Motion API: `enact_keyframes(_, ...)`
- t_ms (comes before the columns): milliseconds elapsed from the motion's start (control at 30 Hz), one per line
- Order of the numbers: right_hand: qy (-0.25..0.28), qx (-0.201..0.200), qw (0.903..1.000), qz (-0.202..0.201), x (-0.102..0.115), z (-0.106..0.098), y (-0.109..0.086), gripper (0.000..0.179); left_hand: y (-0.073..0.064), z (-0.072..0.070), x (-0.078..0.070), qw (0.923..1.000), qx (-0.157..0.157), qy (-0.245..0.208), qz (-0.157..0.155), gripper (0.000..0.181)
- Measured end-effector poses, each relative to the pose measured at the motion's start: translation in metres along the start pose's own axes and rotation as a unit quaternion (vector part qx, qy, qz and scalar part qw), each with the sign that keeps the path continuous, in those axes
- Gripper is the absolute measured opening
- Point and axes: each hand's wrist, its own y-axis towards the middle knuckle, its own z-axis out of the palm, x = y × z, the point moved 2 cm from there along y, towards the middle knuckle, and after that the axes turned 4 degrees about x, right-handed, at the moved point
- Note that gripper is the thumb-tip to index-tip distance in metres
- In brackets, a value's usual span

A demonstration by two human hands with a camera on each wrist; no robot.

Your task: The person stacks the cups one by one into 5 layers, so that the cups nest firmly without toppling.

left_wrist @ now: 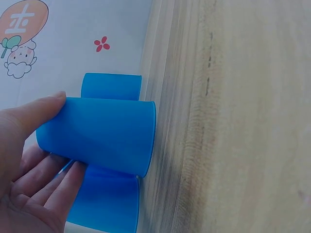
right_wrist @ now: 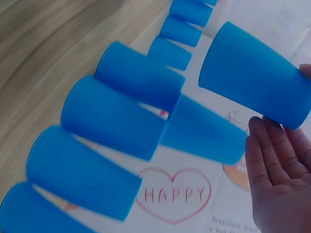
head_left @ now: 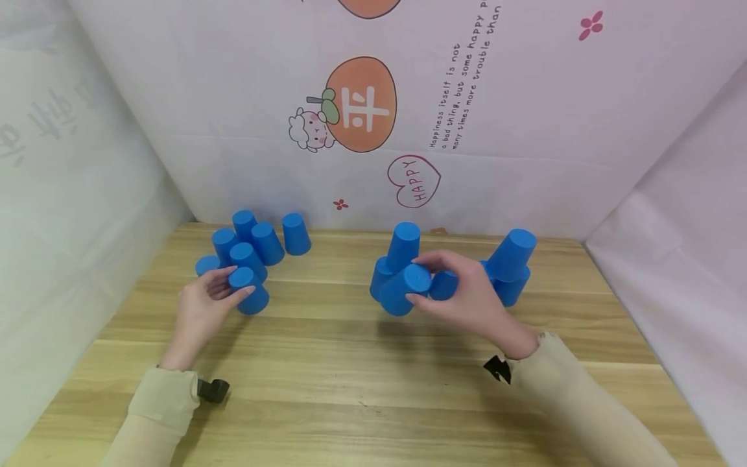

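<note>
My left hand (head_left: pixel 201 308) pinches an upside-down blue cup (head_left: pixel 249 292) between thumb and fingers, at the front of a cluster of similar cups. The left wrist view shows this held cup (left_wrist: pixel 97 133) with its narrow end towards the palm; I cannot tell whether its rim touches the table. In my right hand (head_left: pixel 467 295), thumb and fingertips grip another blue cup (head_left: pixel 399 295), slightly tilted. The right wrist view shows that held cup (right_wrist: pixel 252 73) off the table, apart from a row of standing cups (right_wrist: pixel 114 116). One upper cup (right_wrist: pixel 204 128) rests on the row.
Behind the left hand stand several blue cups, with one cup (head_left: pixel 296 233) slightly apart. At right, an upper cup (head_left: pixel 513 253) sits on lower cups (head_left: pixel 512 287), partly hidden by the right hand. A printed white cloth (head_left: pixel 245 130) hangs behind the wooden table (head_left: pixel 327 370).
</note>
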Motion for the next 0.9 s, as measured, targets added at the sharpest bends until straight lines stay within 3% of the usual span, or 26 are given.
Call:
enact_keyframes(200, -0.020, -0.041, 0.9987, 0.025, -0.001, -0.025, -0.012, 0.049, -0.001, -0.001, -0.001, 1.0000, 0.000, -0.002, 0.004, 0.069)
enact_keyframes(433, -0.030, -0.119, 0.9924, 0.006, 0.001, -0.059, -0.018, 0.053, -0.001, -0.001, -0.001, 1.0000, -0.002, -0.002, 0.008, 0.067)
enact_keyframes(733, -0.004, -0.199, 0.9793, 0.036, 0.000, -0.103, -0.010, 0.043, -0.001, -0.001, 0.000, 0.9999, -0.002, -0.001, 0.012, 0.067)
enact_keyframes(900, -0.048, -0.211, 0.9748, 0.052, -0.005, -0.122, -0.002, 0.042, -0.001, -0.001, 0.000, 0.9999, -0.003, -0.001, 0.013, 0.067)
